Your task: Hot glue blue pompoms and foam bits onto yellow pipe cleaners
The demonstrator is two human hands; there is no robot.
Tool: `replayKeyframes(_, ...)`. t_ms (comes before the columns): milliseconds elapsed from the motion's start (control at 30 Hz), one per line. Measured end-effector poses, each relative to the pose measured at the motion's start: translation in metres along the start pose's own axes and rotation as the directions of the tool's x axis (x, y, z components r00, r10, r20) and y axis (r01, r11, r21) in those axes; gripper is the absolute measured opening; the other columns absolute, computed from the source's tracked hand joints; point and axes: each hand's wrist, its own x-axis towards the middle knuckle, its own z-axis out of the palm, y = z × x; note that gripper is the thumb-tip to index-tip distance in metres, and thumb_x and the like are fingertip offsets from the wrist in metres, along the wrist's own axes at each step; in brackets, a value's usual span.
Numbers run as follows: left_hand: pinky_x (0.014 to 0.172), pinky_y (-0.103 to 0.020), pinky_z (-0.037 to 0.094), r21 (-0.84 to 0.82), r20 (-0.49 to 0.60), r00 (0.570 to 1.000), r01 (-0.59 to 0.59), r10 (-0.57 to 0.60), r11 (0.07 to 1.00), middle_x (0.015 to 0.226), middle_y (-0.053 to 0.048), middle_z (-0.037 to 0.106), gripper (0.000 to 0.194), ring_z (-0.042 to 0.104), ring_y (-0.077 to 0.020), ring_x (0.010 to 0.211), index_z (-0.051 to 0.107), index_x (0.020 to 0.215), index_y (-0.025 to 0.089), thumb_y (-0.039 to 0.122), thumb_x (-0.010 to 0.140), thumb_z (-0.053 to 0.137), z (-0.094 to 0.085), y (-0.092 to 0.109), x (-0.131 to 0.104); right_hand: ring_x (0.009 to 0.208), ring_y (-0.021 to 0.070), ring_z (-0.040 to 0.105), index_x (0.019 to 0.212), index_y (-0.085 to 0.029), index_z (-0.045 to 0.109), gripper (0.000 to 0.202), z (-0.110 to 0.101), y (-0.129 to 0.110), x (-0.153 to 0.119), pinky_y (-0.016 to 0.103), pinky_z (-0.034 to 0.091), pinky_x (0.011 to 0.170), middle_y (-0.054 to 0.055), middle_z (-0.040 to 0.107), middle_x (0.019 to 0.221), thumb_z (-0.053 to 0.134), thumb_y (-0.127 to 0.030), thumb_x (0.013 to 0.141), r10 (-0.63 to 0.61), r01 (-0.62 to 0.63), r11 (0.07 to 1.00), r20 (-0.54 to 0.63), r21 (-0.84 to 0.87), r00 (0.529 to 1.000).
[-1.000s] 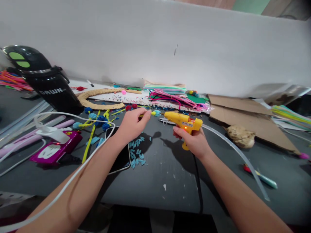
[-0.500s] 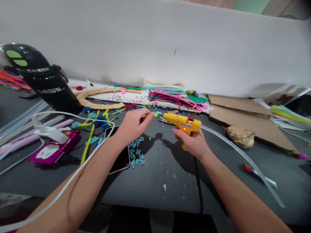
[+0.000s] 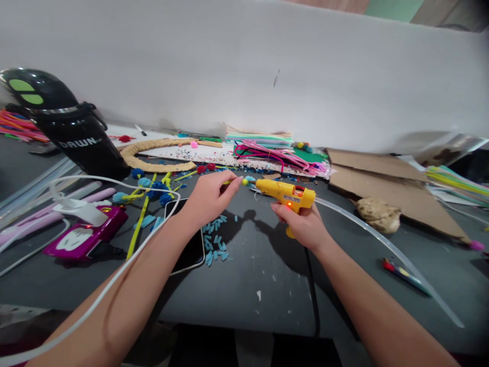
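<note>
the hands [image 3: 214,196] hold a yellow glue gun [image 3: 284,192] and flower [image 3: 249,180].

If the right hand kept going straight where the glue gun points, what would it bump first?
Probably the little blue tuft by the left hand's fingertips: the nozzle of the yellow glue gun in the right hand points at it. One view can't show whether they already touch.

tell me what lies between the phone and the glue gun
Small blue pieces beside the phone, then shadowed grey tabletop towards the glue gun, in the head view.
</note>
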Motion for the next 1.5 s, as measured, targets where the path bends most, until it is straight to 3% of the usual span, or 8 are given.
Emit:
replayKeyframes(333, 0.058, -0.025, 0.032, 0.011, -0.015, 1.000, -0.016, 0.016, 1.000, 0.065, 0.002, 0.055, 0.032, 0.047, -0.0107, 0.058, 0.059, 0.078, 0.016, 0.037, 0.097, 0.044, 0.0010, -0.0017, 0.0003, 0.054, 0.0111, 0.045, 0.085, -0.018, 0.069, 0.020, -0.0009, 0.0039, 0.0011, 0.026, 0.038, 0.054, -0.003, 0.054, 0.060, 0.066, -0.038, 0.081, -0.023, 0.023, 0.999, -0.002, -0.033, 1.000)
replayKeyframes(1300, 0.058, -0.025, 0.032, 0.010, -0.007, 1.000, -0.020, 0.020, 1.000, 0.065, 0.002, 0.054, 0.033, 0.047, -0.0108, 0.059, 0.060, 0.079, 0.016, 0.038, 0.097, 0.044, 0.0021, -0.0081, 0.0010, 0.069, 0.0160, 0.058, 0.097, -0.020, 0.070, 0.026, -0.0011, 0.0066, 0.0025, 0.029, 0.046, 0.064, 0.001, 0.068, 0.079, 0.067, -0.038, 0.079, -0.033, 0.033, 0.999, -0.018, -0.006, 0.999)
replayKeyframes(1500, 0.057, -0.025, 0.033, 0.002, -0.016, 1.000, 0.003, -0.003, 1.000, 0.064, 0.002, 0.055, 0.032, 0.048, -0.0109, 0.059, 0.062, 0.081, 0.017, 0.039, 0.097, 0.045, 0.0020, -0.0066, 0.0007, 0.065, 0.0159, 0.057, 0.095, -0.019, 0.070, 0.027, -0.0019, 0.0078, 0.0033, 0.029, 0.045, 0.062, 0.000, 0.065, 0.074, 0.065, -0.041, 0.080, -0.031, 0.029, 0.998, -0.046, -0.050, 0.998)
